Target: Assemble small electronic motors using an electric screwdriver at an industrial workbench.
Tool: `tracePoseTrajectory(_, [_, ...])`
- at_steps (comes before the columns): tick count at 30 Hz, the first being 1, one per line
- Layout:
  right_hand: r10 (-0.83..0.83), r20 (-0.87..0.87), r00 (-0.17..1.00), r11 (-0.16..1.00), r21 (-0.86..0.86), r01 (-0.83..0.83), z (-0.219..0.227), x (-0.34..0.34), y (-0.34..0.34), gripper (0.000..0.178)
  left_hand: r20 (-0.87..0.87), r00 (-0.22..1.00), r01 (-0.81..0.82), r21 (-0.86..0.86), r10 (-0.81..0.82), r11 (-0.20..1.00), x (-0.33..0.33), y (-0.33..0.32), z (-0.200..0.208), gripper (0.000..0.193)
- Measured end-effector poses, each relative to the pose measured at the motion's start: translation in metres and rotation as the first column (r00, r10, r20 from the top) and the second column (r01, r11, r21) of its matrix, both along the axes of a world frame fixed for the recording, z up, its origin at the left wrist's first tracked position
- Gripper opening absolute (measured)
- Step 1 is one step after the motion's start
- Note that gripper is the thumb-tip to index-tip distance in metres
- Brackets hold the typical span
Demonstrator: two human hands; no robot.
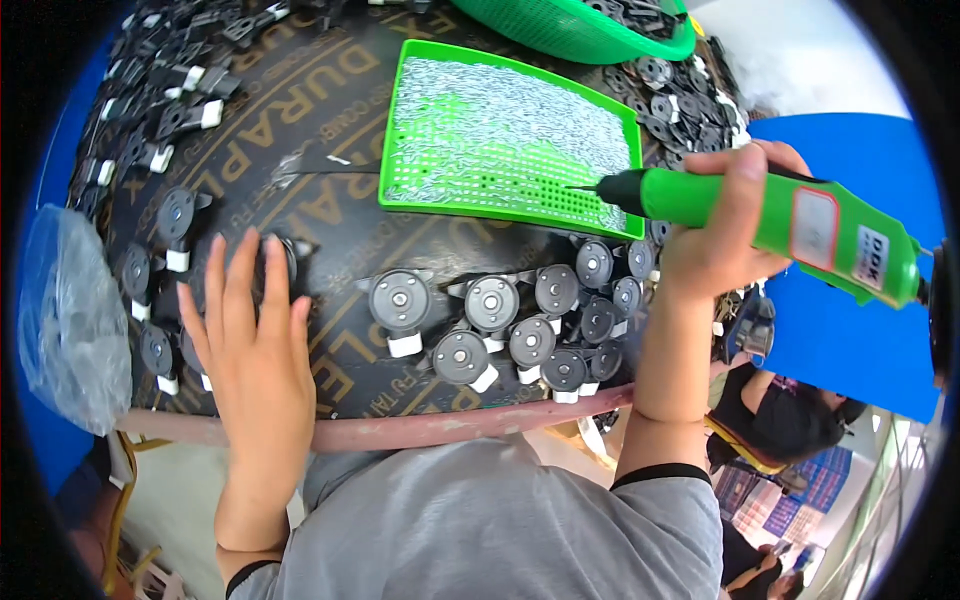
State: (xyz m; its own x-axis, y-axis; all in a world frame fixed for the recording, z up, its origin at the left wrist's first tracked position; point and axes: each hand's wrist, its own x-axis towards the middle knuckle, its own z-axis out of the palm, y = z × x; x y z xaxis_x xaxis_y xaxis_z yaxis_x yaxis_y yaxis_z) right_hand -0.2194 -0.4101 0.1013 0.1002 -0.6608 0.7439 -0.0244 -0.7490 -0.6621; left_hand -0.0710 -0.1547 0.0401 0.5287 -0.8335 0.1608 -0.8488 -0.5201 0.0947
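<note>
My right hand (730, 215) is wrapped round a green electric screwdriver (840, 235). The thin bit points left, over the near right part of a green perforated tray (383, 165) strewn with small silvery screws (510, 110). With fingers spread, my left hand (255, 330) reaches over round black parts at the left of the table; its palm partly hides them, and I cannot tell whether it touches one. A black disc-shaped part with a white tab (400, 300) lies between my hands. Several like it, such as this black disc part (491, 303), cluster right of it.
Piles of black parts (170, 110) cover the far left. At the back stands a green basket (560, 35) with more black pieces. A clear plastic bag (75, 320) hangs by the left edge. Other people (790, 420) sit at the lower right, beyond the pinkish table edge (420, 430).
</note>
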Motion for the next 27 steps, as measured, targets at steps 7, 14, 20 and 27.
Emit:
tracePoseTrajectory(7, [0.101, 0.083, 0.991, 0.995, 0.003, -0.102, -0.018, 0.003, -0.019, 0.026, -0.201, 0.960, 0.162, -0.159, -0.193, 0.974, -0.025, -0.005, -0.007, 0.047])
tracePoseTrajectory(14, [0.133, 0.058, 0.989, 0.991, -0.026, -0.132, -0.024, 0.007, -0.023, 0.029, -0.319, 0.920, 0.145, -0.262, -0.228, 0.954, -0.027, -0.003, -0.011, 0.046])
tracePoseTrajectory(20, [0.112, 0.039, 0.993, 0.993, -0.029, -0.111, -0.023, 0.005, -0.024, 0.031, -0.363, 0.904, 0.096, -0.344, -0.227, 0.934, -0.028, -0.005, -0.017, 0.054])
tracePoseTrajectory(27, [0.089, 0.046, 0.995, 0.996, -0.020, -0.088, -0.024, 0.010, -0.019, 0.027, -0.496, 0.827, 0.042, -0.416, -0.265, 0.908, -0.024, -0.010, -0.018, 0.055])
